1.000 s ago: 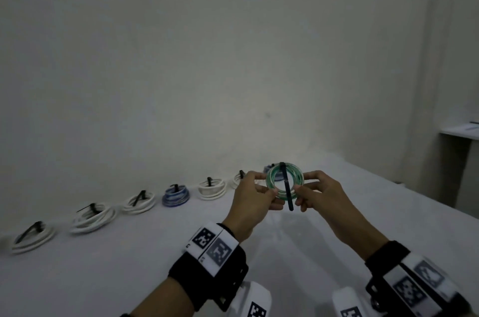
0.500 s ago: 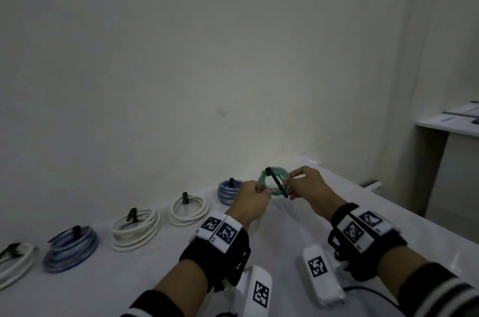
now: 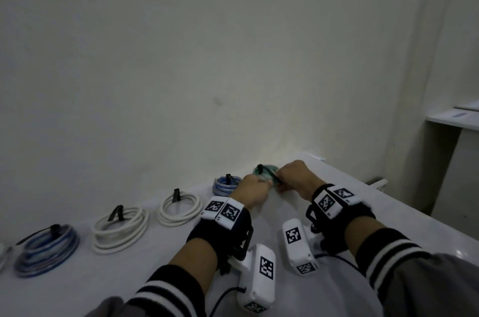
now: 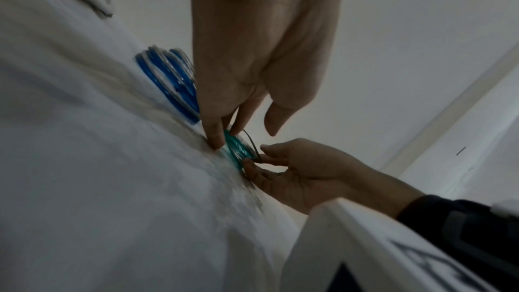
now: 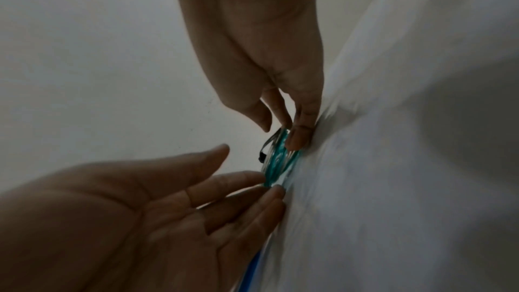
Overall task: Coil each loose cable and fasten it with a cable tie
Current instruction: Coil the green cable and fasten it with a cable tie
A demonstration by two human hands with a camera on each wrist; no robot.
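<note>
A white cloth-covered table (image 3: 337,207) runs along a plain pale wall, with a second white surface (image 3: 453,115) off to the right. At the far end of the table both hands meet on a green coiled cable (image 3: 269,170) that lies flat on the cloth. The left hand (image 3: 252,191) reaches forward with nearly straight fingers (image 4: 214,134), their tips pressing the near-left rim of the coil, thumb held apart above it. The right hand (image 3: 294,178) comes in from the right, its fingertips (image 5: 297,139) laid on the opposite rim and the cloth, thumb lifted clear; neither hand is curled round the coil. A black cable tie (image 3: 267,174) wraps the coil, its loose tail slanting toward the right hand. Both wrists carry black straps with white marker blocks, and striped cuffs show on the sleeves. Left of the hands, a row of tied coils lies along the wall: a blue coil (image 3: 225,184) just beside the green one, then two white coils (image 3: 180,209) (image 3: 119,228), then another blue coil (image 3: 46,249).
</note>
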